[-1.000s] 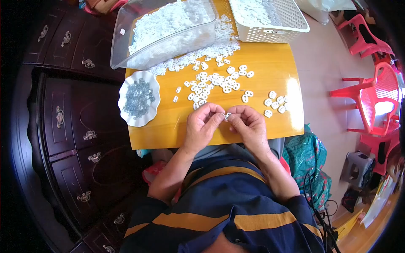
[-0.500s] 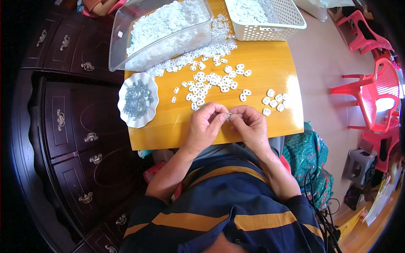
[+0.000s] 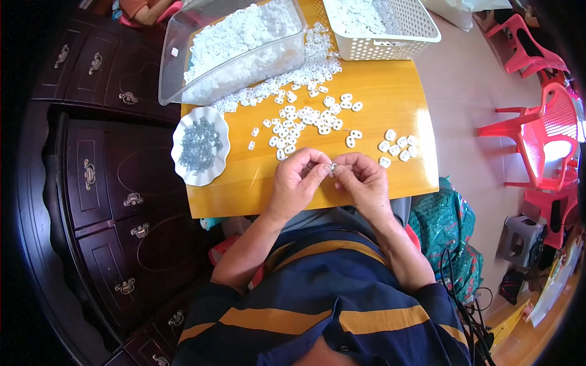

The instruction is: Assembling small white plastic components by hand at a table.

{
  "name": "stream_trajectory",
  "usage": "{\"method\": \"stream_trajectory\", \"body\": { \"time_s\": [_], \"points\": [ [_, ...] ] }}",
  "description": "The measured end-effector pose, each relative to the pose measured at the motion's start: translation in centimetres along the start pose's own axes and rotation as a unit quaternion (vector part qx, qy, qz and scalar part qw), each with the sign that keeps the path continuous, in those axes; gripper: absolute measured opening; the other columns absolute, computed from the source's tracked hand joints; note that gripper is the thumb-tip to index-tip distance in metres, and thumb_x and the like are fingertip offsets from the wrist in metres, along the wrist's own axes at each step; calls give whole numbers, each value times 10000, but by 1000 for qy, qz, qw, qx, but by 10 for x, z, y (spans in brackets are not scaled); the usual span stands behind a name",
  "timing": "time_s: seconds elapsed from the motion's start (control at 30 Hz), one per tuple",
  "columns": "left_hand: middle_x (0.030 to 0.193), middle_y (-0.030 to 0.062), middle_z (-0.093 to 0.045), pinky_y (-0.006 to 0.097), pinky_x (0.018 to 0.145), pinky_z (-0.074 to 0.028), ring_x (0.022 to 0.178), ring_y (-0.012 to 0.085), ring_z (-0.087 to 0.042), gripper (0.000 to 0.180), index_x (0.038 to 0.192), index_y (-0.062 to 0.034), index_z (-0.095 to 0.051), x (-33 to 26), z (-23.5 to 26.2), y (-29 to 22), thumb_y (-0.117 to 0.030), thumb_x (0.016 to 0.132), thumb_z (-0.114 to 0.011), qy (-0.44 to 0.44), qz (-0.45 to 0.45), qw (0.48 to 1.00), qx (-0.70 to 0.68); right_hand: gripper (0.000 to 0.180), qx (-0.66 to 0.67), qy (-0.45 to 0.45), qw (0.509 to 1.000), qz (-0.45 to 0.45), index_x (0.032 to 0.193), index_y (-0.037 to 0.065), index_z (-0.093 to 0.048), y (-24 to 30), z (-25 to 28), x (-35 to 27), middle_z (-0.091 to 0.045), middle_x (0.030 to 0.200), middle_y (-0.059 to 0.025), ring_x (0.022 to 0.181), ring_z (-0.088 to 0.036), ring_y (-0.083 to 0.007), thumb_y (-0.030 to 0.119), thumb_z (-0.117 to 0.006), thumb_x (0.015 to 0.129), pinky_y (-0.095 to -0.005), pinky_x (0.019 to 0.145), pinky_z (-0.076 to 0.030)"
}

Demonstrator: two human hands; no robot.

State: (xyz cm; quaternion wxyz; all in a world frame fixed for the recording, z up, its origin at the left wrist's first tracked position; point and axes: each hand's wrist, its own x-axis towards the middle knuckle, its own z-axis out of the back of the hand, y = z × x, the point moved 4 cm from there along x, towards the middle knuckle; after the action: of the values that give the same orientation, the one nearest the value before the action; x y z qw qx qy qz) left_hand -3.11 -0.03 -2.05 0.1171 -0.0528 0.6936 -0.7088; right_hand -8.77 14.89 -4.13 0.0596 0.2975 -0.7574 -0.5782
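Observation:
My left hand [image 3: 301, 183] and my right hand [image 3: 366, 183] meet fingertip to fingertip over the front of the yellow wooden table [image 3: 244, 189]. Thumbs and forefingers of both are closed in a pinch on one small white plastic piece [image 3: 332, 168], mostly hidden by the fingers. Just beyond them lies a loose cluster of small white two-hole plastic pieces [image 3: 290, 125]. Off to the right sits a separate group of white pieces [image 3: 394, 148]. A white scalloped dish [image 3: 221, 168] at the left holds many tiny grey, shiny parts [image 3: 198, 143].
A clear plastic bin [image 3: 174, 73] heaped with white pieces stands at the back left, with more spilled beside it. Back right is a white perforated basket [image 3: 390, 50]. Dark wooden drawers [image 3: 91, 158] flank the left; red plastic chairs [image 3: 537, 140] and a green bag [image 3: 448, 226] are rightward.
Both hands keep the same pinch in the same place. The table and its contents appear shifted very slightly in the picture.

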Motion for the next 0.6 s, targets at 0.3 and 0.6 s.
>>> {"method": "stream_trajectory", "body": {
  "time_s": [0.3, 0.6],
  "points": [
    [918, -10, -661, 194, 640, -475, 719, 32, -579, 168, 1119, -3, -672, 16, -4, 10, -78, 970, -693, -19, -40, 997, 58, 107, -21, -81, 996, 36, 1081, 3, -685, 7, 36, -8, -706, 902, 8, 755, -622, -35, 37, -658, 983, -189, 671, -503],
    [880, 107, -663, 358, 636, -542, 718, 235, -674, 260, 1099, -57, -697, 39, -34, -18, -141, 864, -772, -34, -214, 895, 389, 123, -25, -113, 991, 71, 1101, -3, -678, 9, 51, -15, -706, 885, -3, 723, -619, -40, 31, -658, 985, -185, 643, -496]
  ]
}}
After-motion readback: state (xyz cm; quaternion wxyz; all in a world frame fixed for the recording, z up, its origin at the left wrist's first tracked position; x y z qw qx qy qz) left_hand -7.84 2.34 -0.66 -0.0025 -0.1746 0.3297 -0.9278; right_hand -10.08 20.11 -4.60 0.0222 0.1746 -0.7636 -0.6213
